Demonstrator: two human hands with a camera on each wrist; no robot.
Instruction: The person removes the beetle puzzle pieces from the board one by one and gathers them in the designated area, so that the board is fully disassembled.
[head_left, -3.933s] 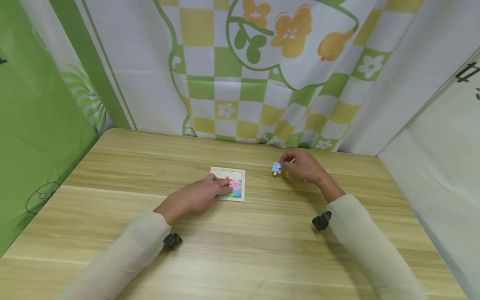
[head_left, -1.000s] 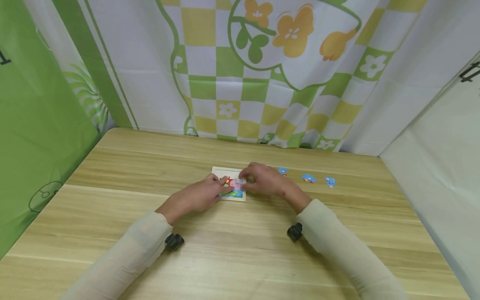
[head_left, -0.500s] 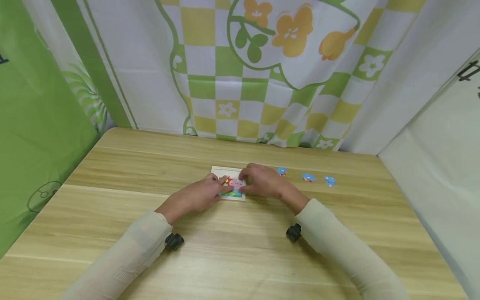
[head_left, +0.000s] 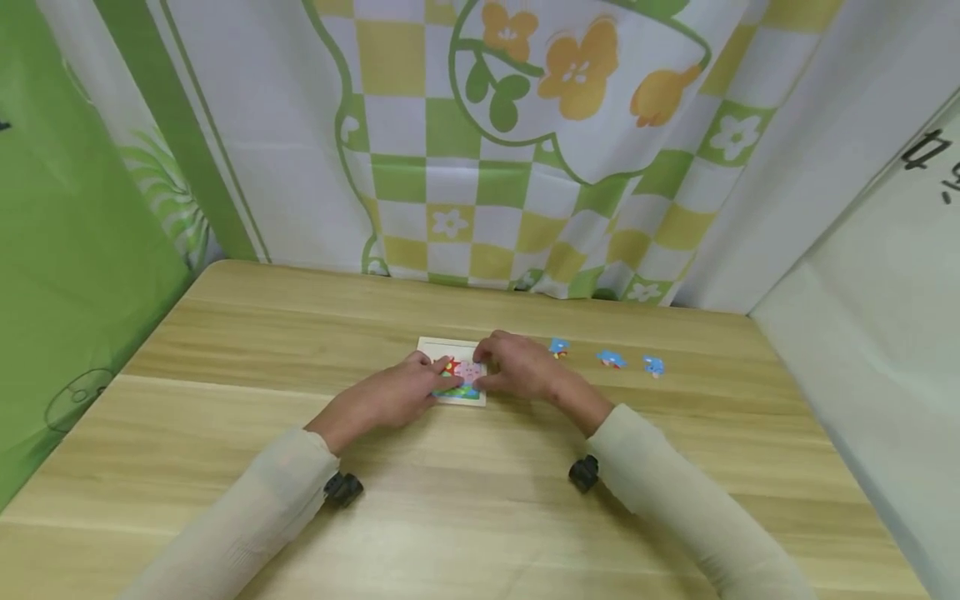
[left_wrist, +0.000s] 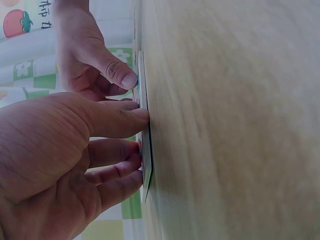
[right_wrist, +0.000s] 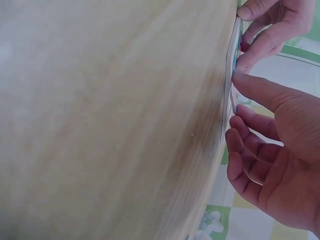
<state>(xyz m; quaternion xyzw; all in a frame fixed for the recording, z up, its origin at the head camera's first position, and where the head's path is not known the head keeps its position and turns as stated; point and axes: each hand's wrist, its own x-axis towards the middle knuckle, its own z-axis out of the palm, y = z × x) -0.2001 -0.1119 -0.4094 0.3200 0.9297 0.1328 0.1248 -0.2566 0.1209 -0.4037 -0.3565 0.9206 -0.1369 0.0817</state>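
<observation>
You look to be at the step of seating a piece at the right side of the puzzle tray, which lies flat on the table between your hands. Your left hand holds the tray, thumb at its near edge and fingers bent over its face; your right hand has thumb and index finger pinched on what looks like a puzzle piece at the right rim. The next move probably calls for squaring that piece against its neighbours and pressing it flat while your left hand steadies the tray. The far strip of the tray is unfilled, and three loose pieces lie to the right: one near your right hand, a middle one and an outermost one. Your fingers cover much of the picture, and both wrist views catch the tray nearly edge-on, so you cannot tell the held piece's print or whether it sits flush.
</observation>
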